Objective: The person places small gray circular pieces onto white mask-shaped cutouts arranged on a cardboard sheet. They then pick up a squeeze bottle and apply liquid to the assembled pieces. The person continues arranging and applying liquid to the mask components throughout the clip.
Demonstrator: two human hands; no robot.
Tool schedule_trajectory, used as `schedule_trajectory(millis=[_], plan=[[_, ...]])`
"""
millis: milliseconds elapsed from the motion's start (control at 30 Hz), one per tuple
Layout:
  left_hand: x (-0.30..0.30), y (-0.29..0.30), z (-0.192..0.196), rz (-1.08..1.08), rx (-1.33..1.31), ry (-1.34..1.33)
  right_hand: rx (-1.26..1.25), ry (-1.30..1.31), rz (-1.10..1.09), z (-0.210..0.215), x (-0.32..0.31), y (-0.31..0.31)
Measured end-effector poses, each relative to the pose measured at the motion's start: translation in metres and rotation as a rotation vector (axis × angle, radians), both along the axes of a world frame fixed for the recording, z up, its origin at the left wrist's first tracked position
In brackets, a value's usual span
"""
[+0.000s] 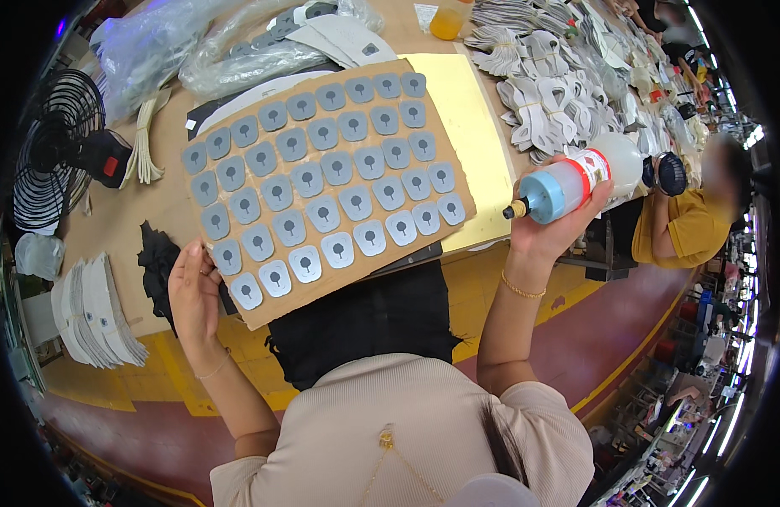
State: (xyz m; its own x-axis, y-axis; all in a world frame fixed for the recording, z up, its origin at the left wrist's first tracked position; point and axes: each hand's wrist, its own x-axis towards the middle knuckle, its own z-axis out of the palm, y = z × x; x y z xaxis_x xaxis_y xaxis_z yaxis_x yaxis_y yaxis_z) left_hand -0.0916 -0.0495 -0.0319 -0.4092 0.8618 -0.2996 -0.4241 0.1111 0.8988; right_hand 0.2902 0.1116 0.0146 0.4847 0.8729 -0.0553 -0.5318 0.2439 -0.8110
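My left hand (194, 291) grips the lower left edge of a brown cardboard sheet (282, 312), its fingers closed on the rim. Rows of small grey rounded patches (323, 215), each with a dark tree-like mark, cover the sheet, which is tilted over the table's near edge. Those at the near side shine in the light. On the right, my right hand (552, 226) is wrapped round a squeeze bottle (582, 179). The bottle lies nearly sideways, its dark nozzle toward the sheet but apart from it. It has a red and white label and a blue section by the nozzle.
A black fan (56, 152) stands at the left, near stacked pale pieces (98, 313) and black cloth (157, 275). Plastic bags (153, 42) lie at the back. Yellow sheeting (457, 101) and heaped grey cut pieces (542, 93) are right. A person in a yellow shirt (690, 220) sits beyond.
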Motion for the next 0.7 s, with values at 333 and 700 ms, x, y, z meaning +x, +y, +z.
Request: schedule_trajectory(millis=[333, 700], plan=[[0.0020, 0.0003, -0.0055, 0.040, -0.035, 0.055, -0.020, -0.037, -0.030, 0.0029, -0.0038, 0.0034], [-0.0027, -0.0008, -0.0110, 0.010, -0.050, 0.072, 0.036, 0.010, 0.033, -0.0012, 0.0001, 0.0033]])
